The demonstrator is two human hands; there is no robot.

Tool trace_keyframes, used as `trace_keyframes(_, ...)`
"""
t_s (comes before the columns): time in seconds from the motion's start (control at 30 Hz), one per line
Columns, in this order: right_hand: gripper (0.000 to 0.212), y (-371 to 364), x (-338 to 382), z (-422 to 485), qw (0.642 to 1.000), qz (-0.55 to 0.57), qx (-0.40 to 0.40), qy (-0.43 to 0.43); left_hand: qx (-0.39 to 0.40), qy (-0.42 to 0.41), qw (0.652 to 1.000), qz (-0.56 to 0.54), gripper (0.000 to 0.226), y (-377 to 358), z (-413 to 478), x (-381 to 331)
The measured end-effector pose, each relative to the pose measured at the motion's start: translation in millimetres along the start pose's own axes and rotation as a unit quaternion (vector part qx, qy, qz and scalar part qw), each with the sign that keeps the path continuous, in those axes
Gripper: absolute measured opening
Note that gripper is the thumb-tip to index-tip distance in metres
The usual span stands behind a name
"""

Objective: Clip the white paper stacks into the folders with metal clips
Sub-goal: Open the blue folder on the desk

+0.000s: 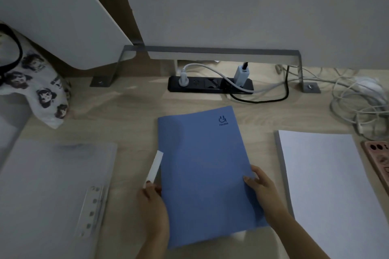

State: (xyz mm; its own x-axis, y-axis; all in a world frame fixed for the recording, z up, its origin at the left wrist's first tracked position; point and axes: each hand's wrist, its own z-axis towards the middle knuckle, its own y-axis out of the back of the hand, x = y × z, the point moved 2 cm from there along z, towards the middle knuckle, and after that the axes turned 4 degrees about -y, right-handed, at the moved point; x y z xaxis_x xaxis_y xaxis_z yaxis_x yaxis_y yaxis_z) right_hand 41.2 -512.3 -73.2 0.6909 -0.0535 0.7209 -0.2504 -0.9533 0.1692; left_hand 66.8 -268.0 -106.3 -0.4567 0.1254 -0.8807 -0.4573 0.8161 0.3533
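Dimly lit, pale wood-grain desk (pixel 130 111), backed by a grey partition (pixel 231 6) on a metal rail (pixel 210 50). Far centre, a black power strip (pixel 202 86) with white plugs seated; far right, a tangle of white cables (pixel 357 101); far left, a printed fabric bag (pixel 42 88). Near left, a translucent folder (pixel 42 185), flat, with a perforated strip along its right side. Near right, the white paper stack (pixel 328 185), flat, apart from both hands, with a pinkish phone case (pixel 379 157) just beyond it at the right edge. Centre, the blue folder (pixel 202 174), closed, logo at its far right corner, between the translucent folder and the paper stack. At its near left edge, the left hand (pixel 152 206), fingers curled on the near end of a white strip (pixel 155 166) just beside that edge. On its right edge, the right hand (pixel 262 187), thumb on the cover, fingers clamped about the edge.
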Motion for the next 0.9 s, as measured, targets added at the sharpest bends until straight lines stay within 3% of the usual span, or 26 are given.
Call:
trace_keyframes(0.13,0.023,7,-4,-2,1.000,0.001,0.012,-0.007,0.016,0.115,0.981,-0.153,0.037,3,25,-1)
trace_keyframes(0.33,0.027,22,-17,-13,1.000,0.018,0.012,-0.019,0.045,0.086,0.982,-0.165,0.029,14,63,-28)
trace_keyframes(0.43,0.025,27,-25,-19,1.000,0.009,-0.011,-0.012,0.100,0.058,0.991,-0.067,0.017,15,69,-29)
trace_keyframes(0.5,0.026,28,-31,-19,0.998,-0.032,-0.052,0.005,0.100,-0.049,0.992,0.054,0.012,17,59,-32)
trace_keyframes(0.6,0.033,27,-32,-21,0.985,-0.110,-0.126,0.034,0.188,-0.167,0.950,0.183,0.044,10,22,-27)
trace_keyframes(0.7,0.034,22,-30,-25,0.966,-0.182,-0.178,0.045,0.303,-0.290,0.858,0.298,0.060,3,-14,-13)
trace_keyframes(0.77,0.041,20,-31,-26,0.948,-0.244,-0.198,0.043,0.358,-0.305,0.800,0.373,0.068,0,-23,0)
trace_keyframes(0.9,0.047,13,-22,-34,0.947,-0.250,-0.200,0.030,0.380,-0.304,0.759,0.432,0.068,-3,-24,0)
